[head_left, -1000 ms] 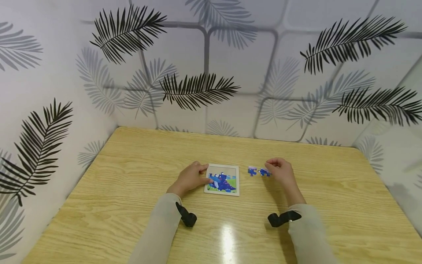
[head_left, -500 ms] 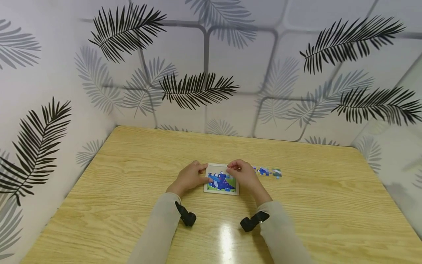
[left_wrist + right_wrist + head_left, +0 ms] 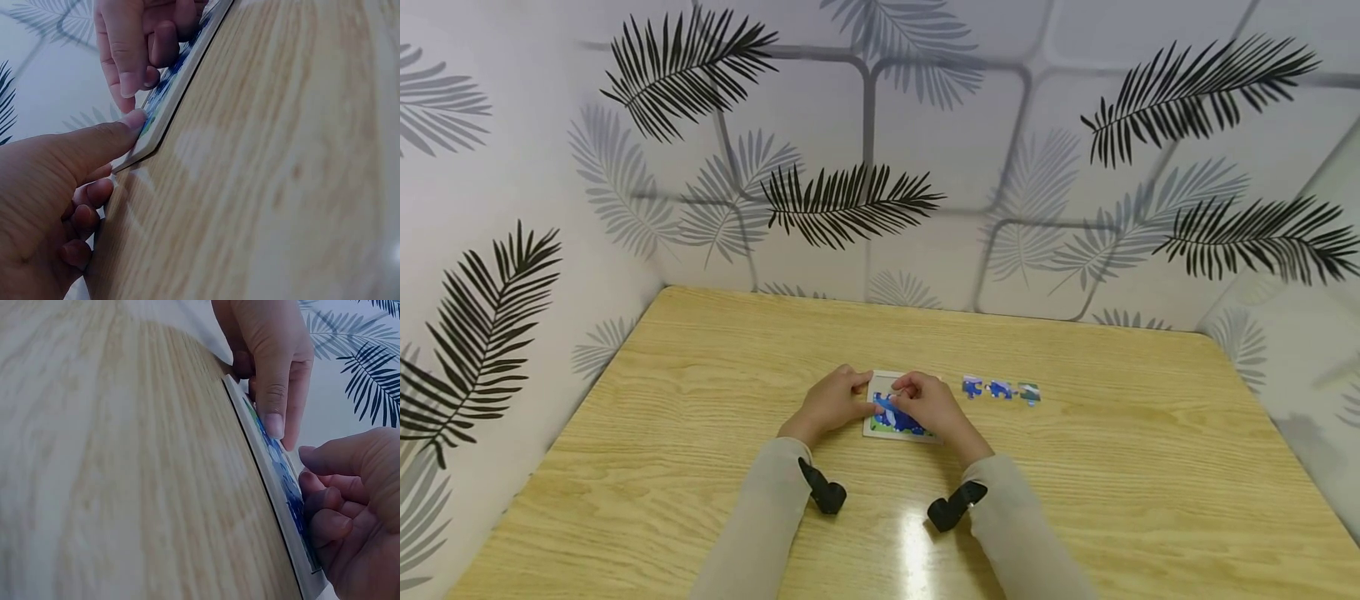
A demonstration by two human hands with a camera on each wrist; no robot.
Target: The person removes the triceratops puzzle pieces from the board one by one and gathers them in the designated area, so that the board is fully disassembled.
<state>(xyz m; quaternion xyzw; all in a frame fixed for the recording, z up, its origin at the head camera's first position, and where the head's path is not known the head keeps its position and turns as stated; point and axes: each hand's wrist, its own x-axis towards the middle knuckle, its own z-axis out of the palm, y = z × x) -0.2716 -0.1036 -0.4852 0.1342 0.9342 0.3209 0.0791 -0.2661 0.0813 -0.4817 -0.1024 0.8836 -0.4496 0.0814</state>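
Puzzle (image 3: 897, 426) is laid flat near the middle of the tabletop (image 3: 737, 354), and a blue figure with some green along its bottom is shown within a pale frame (image 3: 270, 475). Its left side is gripped by the left hand (image 3: 832, 406): the thumb is pressed on top and the other fingers are curled at the edge. Over the puzzle the right hand (image 3: 932, 408) is held with its fingers bent and the thumb brought close to the index finger; whether a piece is pinched in that grip cannot be told. Much of the puzzle's right side is hidden by this hand in the head view. To the right of the puzzle, well clear of its frame, a left piece (image 3: 972, 387), a middle piece (image 3: 1000, 389) and a right piece (image 3: 1029, 392) are set in a row, near one another. Pale sleeves (image 3: 760, 517) are worn on both arms, and a black camera (image 3: 829, 497) is strapped at each wrist. Behind the tabletop, a pale wall (image 3: 940, 133) is patterned with black and grey leaves.
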